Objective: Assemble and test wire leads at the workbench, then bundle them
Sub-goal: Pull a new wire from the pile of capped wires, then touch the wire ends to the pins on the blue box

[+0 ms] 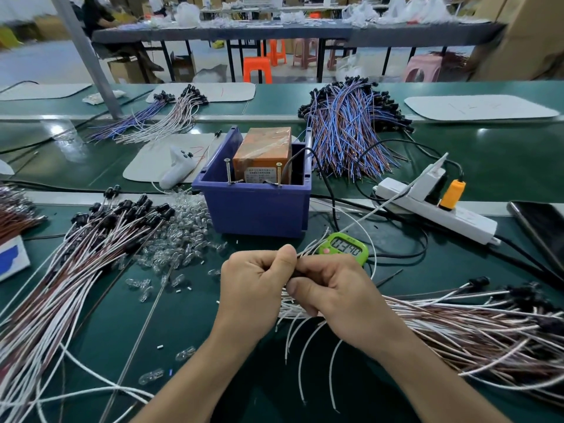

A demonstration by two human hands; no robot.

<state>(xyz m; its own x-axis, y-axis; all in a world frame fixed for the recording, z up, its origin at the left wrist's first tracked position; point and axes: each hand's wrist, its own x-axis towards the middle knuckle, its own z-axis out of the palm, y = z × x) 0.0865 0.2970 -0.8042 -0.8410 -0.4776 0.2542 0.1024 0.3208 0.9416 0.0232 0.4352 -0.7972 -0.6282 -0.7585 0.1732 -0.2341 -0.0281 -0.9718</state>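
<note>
Both hands, left (254, 285) and right (332, 293), were pressed together pinching the end of the wire bundle (457, 322), which fanned off right across the table (457, 138).

In front of the blue bin (253, 209), slightly to its left, a lane of bare green bench (195, 325) runs down to the near edge. Left of the bin, a heap of clear bulbs (183, 236) and a wide fan of leads (76, 264) cover the surface. A green timer (348, 247) stands at the bin's front right corner. A power strip (436, 209) lies to the bin's right. Front right of the bin, the lead bundle (457, 319) spreads across the bench, and behind the bin to the right sits a blue-and-brown wire pile (351, 132).
</note>
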